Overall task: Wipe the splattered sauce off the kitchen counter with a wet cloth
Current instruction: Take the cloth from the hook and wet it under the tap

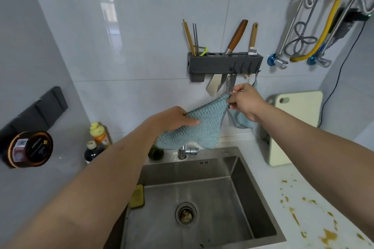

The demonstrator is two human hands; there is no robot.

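Both arms reach over the sink, fetching the cloth; no wiping has begun.

The left hand (178, 118) grips the hanging blue cloth (202, 125) by its side edge, while the right hand (245, 101) pinches its loop just under the knife rack (224, 64). Farther right, brown sauce splatter (315, 220) lies untouched on the counter (269, 174). Wetting the cloth and wiping are, I'd judge, yet to come.

Both arms reach out over the sink (202, 198). The left hand (174, 118) grips the side of a blue cloth (200, 127), while the right hand (245, 102) pinches its top corner by the hanging loop, just under the knife rack (224, 64). Below the right forearm, brown sauce (327, 236) spatters the white counter (299, 198).
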